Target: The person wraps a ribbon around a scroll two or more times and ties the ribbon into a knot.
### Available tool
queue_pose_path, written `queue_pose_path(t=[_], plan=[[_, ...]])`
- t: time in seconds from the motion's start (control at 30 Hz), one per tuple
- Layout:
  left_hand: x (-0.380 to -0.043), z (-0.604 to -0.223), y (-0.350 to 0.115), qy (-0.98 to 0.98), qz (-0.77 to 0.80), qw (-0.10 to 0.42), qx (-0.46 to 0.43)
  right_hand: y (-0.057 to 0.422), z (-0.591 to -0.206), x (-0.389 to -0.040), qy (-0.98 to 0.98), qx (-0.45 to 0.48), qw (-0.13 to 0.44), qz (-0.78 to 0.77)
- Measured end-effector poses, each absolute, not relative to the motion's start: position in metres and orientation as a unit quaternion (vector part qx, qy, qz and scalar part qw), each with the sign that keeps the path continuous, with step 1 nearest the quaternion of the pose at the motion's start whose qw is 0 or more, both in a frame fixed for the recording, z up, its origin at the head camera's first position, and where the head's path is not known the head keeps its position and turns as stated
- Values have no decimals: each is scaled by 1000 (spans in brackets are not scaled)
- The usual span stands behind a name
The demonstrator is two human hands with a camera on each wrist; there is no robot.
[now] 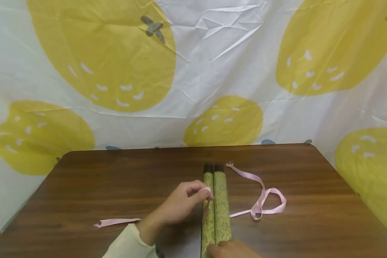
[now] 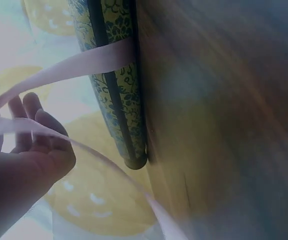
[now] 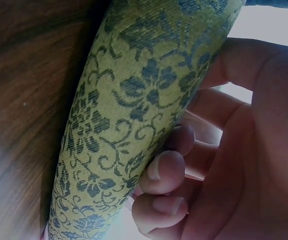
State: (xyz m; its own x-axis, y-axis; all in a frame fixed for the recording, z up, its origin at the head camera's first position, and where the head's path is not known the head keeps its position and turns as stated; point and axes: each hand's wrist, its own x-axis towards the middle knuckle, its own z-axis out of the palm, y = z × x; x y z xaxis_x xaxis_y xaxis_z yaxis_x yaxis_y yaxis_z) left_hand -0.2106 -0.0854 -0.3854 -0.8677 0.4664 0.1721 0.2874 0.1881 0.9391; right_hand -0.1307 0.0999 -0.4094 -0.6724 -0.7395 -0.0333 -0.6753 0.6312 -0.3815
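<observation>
A scroll lies on the table as two parallel rolls, covered in yellow-green cloth with dark floral patterning; the far ends have dark knobs. My left hand, just left of the rolls, pinches a pink ribbon between thumb and finger. That ribbon passes across the scroll in the left wrist view, and another stretch hangs down from the fingers. At the scroll's near part my right hand holds it with curled fingers; the head view cuts off most of this hand.
One ribbon tail lies left on the brown wooden table. To the right, a longer looped ribbon length spreads over the wood, its frayed end near the far knobs. Behind the table hangs a white cloth with yellow lemons.
</observation>
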Motion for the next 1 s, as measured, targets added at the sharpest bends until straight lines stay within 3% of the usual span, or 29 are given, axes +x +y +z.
queue_pose_path(t=[1.0], plan=[[-207,-392,-77,708,648,104,262,98,-411,-128,899,-410,70,-138]])
